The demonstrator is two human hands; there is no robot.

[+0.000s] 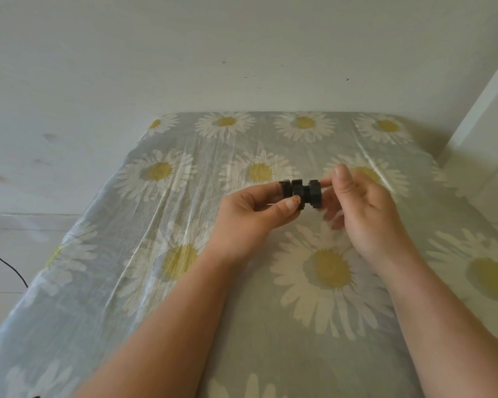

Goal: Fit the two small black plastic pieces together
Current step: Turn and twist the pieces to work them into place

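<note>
Both hands are raised above the daisy-print cloth (184, 282) that covers the table, well clear of its surface. The left hand (250, 214) pinches the left black piece (292, 191) between thumb and fingers, thumb tip on its near face. The right hand (362, 208) pinches the right black piece (315, 193) with thumb on top and a fingertip at its outer end; the remaining fingers are curled loosely below. The pieces meet end to end in the air between the hands and appear to touch (a narrower neck shows between the wider notched flanges). Judgement: the step in hand is the mating itself, with the pieces aligned on a common axis and either just engaged or partly seated. The next move likely calls for a straight push along that axis, perhaps with a slight twist to line up the notches, while both grips stay firm. Hard to make out: whether the joint is fully home, since the black surfaces merge and no seam is clear; the exact mating features; and the far sides of both pieces, which are hidden behind the fingers. A dark cable (6, 262) runs on the floor at the left edge; its ends are cut off.
</note>
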